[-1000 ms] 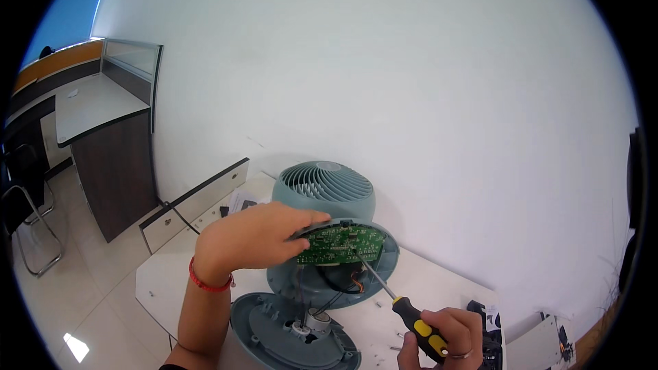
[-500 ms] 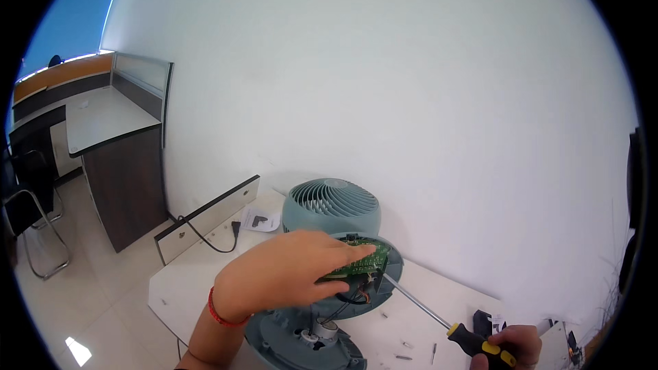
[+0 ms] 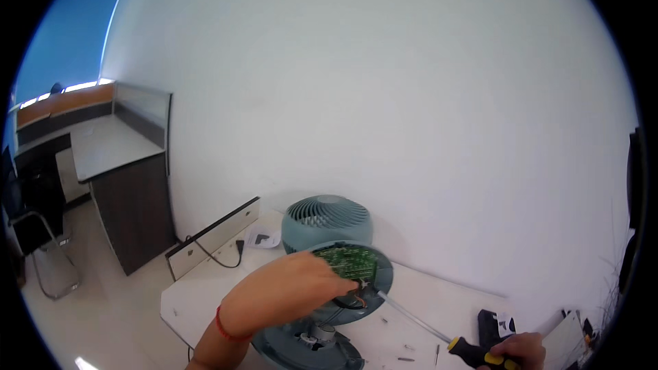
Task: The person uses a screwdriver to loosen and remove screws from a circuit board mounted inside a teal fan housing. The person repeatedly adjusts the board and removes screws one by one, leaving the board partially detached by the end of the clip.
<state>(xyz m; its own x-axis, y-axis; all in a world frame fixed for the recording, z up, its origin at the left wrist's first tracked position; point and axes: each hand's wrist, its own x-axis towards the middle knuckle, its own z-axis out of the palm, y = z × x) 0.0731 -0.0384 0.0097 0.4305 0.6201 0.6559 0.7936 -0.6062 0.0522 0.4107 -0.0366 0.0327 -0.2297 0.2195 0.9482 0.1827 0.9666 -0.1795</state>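
Observation:
My left hand (image 3: 295,288), with a red cord bracelet at the wrist, is curled at the lower edge of the green circuit board (image 3: 349,262). What its fingertips hold is hidden. The board sits in an open grey-green oval housing (image 3: 382,267); orange and dark wires show below it. My right hand (image 3: 521,352) grips a yellow-and-black screwdriver (image 3: 469,353), its long shaft reaching to the housing just below the board. A second grey-green part (image 3: 277,346) with a metal cylinder lies at the front. The round fan body (image 3: 325,226) with a slatted top stands behind.
The white desk (image 3: 439,301) holds loose bits (image 3: 437,353), a black case (image 3: 492,327), a paper (image 3: 263,238) and a black cord (image 3: 212,259), beside a low panel (image 3: 209,240). A plain wall rises behind. Another desk (image 3: 116,144) and a chair (image 3: 34,212) are on the left.
My left hand's fingers have moved from over the board to curl at its lower edge. The screwdriver has shifted rightward with my right hand. The view has tilted up slightly.

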